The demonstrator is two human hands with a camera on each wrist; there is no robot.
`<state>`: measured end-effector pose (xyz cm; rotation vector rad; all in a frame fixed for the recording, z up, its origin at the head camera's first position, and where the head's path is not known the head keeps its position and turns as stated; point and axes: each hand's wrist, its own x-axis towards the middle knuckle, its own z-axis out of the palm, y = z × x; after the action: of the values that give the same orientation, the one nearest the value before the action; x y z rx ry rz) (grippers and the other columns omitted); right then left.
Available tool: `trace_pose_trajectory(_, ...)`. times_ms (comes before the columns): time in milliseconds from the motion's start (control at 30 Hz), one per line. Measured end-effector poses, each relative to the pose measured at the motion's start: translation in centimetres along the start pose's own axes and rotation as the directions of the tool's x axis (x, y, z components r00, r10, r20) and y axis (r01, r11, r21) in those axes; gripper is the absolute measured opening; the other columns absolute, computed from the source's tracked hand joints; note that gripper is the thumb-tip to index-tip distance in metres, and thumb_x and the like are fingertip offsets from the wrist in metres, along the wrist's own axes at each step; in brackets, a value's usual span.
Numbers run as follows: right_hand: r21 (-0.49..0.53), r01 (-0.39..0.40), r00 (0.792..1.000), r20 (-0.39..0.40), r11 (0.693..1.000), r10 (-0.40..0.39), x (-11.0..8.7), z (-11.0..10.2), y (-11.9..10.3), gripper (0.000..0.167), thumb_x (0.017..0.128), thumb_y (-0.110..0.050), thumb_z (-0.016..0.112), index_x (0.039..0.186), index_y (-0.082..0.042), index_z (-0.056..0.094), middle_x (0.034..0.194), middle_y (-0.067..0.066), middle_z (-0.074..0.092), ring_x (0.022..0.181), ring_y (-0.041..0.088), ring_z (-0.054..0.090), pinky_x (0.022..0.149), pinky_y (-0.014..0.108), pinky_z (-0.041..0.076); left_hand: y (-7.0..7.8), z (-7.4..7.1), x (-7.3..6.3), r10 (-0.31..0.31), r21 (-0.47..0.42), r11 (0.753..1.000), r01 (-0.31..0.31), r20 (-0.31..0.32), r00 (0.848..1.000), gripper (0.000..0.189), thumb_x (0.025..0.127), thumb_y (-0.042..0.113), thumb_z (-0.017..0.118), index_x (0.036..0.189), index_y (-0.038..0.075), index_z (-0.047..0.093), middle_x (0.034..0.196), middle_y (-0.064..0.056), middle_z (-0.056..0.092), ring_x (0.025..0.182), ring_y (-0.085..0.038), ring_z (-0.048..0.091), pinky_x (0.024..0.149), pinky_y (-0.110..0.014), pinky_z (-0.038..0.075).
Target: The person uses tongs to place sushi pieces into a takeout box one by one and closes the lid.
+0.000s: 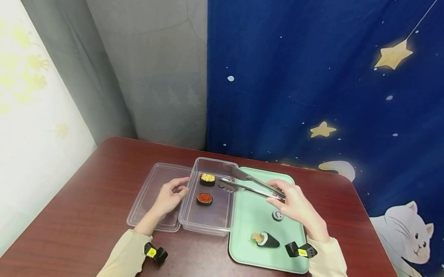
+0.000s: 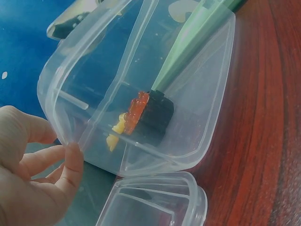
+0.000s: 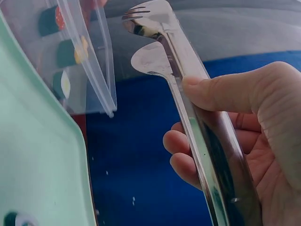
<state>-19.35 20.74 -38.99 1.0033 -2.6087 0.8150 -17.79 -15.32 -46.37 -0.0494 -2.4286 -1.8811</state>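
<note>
My right hand [image 1: 297,204] grips metal tongs [image 3: 188,89], whose tips are apart with nothing between them, over the clear plastic container [image 1: 206,227]. My left hand [image 1: 170,196] pinches the container's left rim between thumb and finger. Inside are a yellow-topped sushi piece [image 1: 207,178] and a red roe sushi piece [image 1: 204,199]. The right wrist view also shows a white-topped dark sushi piece [image 3: 65,85] through the container wall. On the green tray [image 1: 247,253] lie a hand roll [image 1: 268,240] and a small round sushi roll [image 1: 277,215], below my right hand.
A clear lid [image 1: 146,205] lies flat on the brown table [image 1: 76,206], left of the container and partly beneath my left hand. The tray sits directly against the container's right side. Behind the table hang grey and blue curtains [image 1: 267,95].
</note>
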Motion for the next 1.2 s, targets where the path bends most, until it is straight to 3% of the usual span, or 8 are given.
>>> trace_pose_trajectory(200, -0.037, -0.020, 0.998, -0.064, 0.999, 0.018, -2.3, -1.2, 0.9, 0.041, 0.071, -0.004, 0.079, 0.110, -0.007, 0.062, 0.093, 0.003, 0.066, 0.071, 0.010, 0.055, 0.060, 0.025, 0.045, -1.4, 0.1, 0.5, 0.034, 0.002, 0.999, -0.034, -0.018, 0.999, 0.036, 0.086, -0.004, 0.060, 0.121, -0.007, 0.057, 0.107, -0.024, 0.059, 0.085, -0.011, 0.058, 0.065, -0.018, 0.044)
trace_pose_trajectory(367, -0.073, -0.062, 0.993, -0.102, 0.995, 0.054, -4.3, -2.1, 1.7, 0.043, 0.069, -0.004, 0.080, 0.108, -0.007, 0.062, 0.089, 0.000, 0.065, 0.069, 0.006, 0.053, 0.059, 0.017, 0.042, -1.5, 0.1, 0.5, 0.057, 0.010, 0.998, -0.057, -0.029, 0.998, 0.036, 0.085, -0.004, 0.060, 0.120, -0.009, 0.057, 0.105, -0.025, 0.059, 0.082, -0.007, 0.057, 0.065, -0.017, 0.044)
trace_pose_trajectory(600, -0.106, -0.121, 0.983, -0.150, 0.987, 0.104, -6.9, -3.0, 2.7, 0.043, 0.065, -0.002, 0.081, 0.104, -0.009, 0.063, 0.084, 0.001, 0.065, 0.068, 0.005, 0.053, 0.061, 0.014, 0.039, -1.4, 0.2, 0.5, 0.039, 0.007, 0.999, -0.039, -0.026, 0.999, 0.037, 0.085, -0.004, 0.060, 0.122, -0.008, 0.057, 0.102, -0.024, 0.060, 0.082, -0.009, 0.058, 0.066, -0.018, 0.045)
trace_pose_trajectory(933, -0.130, -0.224, 0.965, -0.167, 0.966, 0.201, -10.6, -3.1, 3.4, 0.044, 0.063, -0.004, 0.083, 0.102, -0.012, 0.064, 0.081, -0.004, 0.063, 0.068, 0.004, 0.052, 0.061, 0.016, 0.037, -1.5, 0.2, 0.4, 0.051, 0.013, 0.999, -0.051, -0.036, 0.998, 0.036, 0.085, -0.004, 0.061, 0.121, -0.007, 0.058, 0.101, -0.021, 0.061, 0.082, -0.009, 0.058, 0.066, -0.018, 0.045)
trace_pose_trajectory(1200, -0.131, -0.260, 0.956, -0.175, 0.957, 0.236, -12.9, -2.5, 4.2, 0.044, 0.061, -0.003, 0.083, 0.099, -0.012, 0.063, 0.077, -0.008, 0.061, 0.065, 0.002, 0.050, 0.060, 0.014, 0.036, -1.4, 0.2, 0.3, 0.045, 0.007, 0.999, -0.044, -0.033, 0.998, 0.036, 0.084, -0.005, 0.061, 0.121, -0.007, 0.058, 0.098, -0.020, 0.062, 0.080, -0.009, 0.058, 0.067, -0.018, 0.046)
